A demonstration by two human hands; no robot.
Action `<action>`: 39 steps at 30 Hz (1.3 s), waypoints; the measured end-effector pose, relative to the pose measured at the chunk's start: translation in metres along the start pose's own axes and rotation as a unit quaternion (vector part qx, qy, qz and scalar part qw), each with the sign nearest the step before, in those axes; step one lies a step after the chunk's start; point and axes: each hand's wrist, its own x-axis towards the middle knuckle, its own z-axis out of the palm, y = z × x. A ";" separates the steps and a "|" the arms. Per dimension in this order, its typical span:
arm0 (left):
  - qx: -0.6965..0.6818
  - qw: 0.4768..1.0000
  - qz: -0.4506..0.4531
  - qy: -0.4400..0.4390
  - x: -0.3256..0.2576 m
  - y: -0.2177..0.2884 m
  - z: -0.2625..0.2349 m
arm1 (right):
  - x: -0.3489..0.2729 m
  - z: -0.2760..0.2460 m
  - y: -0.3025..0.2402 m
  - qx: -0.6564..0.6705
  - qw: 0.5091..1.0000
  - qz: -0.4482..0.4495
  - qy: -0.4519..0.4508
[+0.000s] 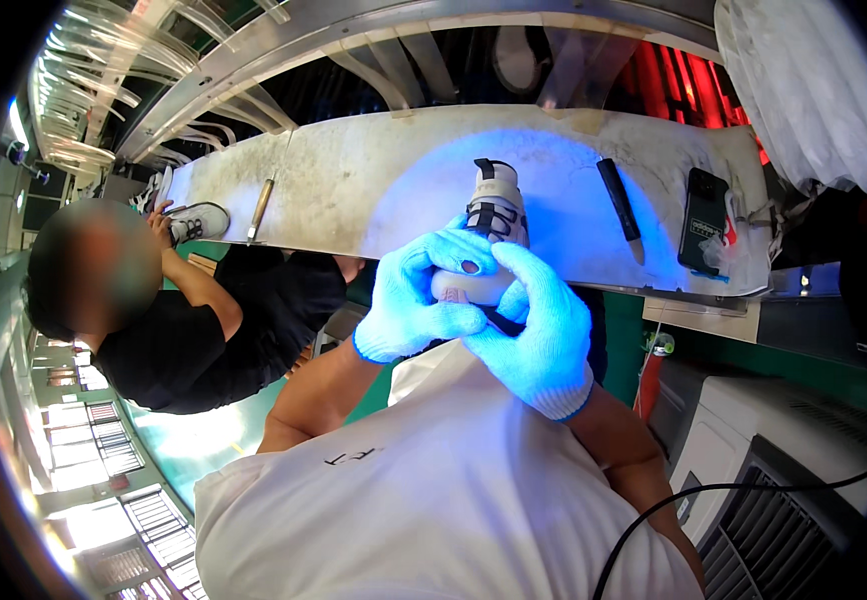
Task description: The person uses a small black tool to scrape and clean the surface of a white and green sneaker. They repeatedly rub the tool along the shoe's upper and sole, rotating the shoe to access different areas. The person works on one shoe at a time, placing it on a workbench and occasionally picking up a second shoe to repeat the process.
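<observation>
The gloved left hand (418, 295) and right hand (541, 325) gripped the sneaker's (496, 215) toe end; it looked assembled, though handling seemed unfinished.

Head view, as relayed to my remote station. The left hand (415, 292) and right hand (545, 345), both gloved, cover parts of the pale sneaker (494, 188), so I cannot see its sides near the toe. The co-worker's face (101, 268) is blurred; that person's fingers (160, 224) partly hide a second sneaker (203, 221). The white sheet (818, 85) and black cable (643, 517) leave my field at the picture's edge. Lettering on the white shirt (423, 500) is too small to make out.
</observation>
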 end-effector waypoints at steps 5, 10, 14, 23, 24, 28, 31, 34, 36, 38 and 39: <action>-0.020 0.999 -0.021 -0.014 0.009 0.002 -0.009 | 0.005 -0.001 -0.001 -0.022 0.997 0.069 -0.028; -0.011 0.998 -0.055 -0.035 0.020 0.002 -0.026 | 0.016 0.009 0.013 0.024 0.999 0.046 -0.017; -0.035 0.995 -0.077 -0.049 0.029 0.001 -0.041 | 0.023 0.019 0.028 0.006 1.000 -0.013 -0.010; 0.102 0.972 -0.212 -0.022 0.047 0.049 -0.039 | 0.038 0.057 0.046 -0.006 0.995 -0.081 0.060; 0.108 0.967 -0.231 -0.023 0.046 0.046 -0.045 | 0.036 0.060 0.045 -0.002 0.994 -0.083 0.066; 0.136 0.968 -0.213 -0.011 0.044 0.049 -0.048 | 0.020 0.051 0.044 0.019 0.995 -0.052 0.078; 0.162 0.965 -0.206 -0.029 0.041 0.047 -0.052 | -0.011 0.053 0.053 0.047 0.995 0.041 0.074; 0.170 0.961 -0.217 -0.033 0.049 0.050 -0.046 | -0.023 0.057 0.064 0.082 0.992 0.067 0.063; 0.165 0.960 -0.223 -0.043 0.049 0.049 -0.048 | -0.026 0.055 0.059 0.162 0.976 0.147 0.013; 0.163 0.959 -0.228 -0.044 0.051 0.049 -0.047 | -0.026 0.058 0.058 0.144 0.987 0.065 0.037; 0.162 0.960 -0.223 -0.046 0.052 0.049 -0.048 | -0.025 0.058 0.059 0.135 0.989 0.025 0.049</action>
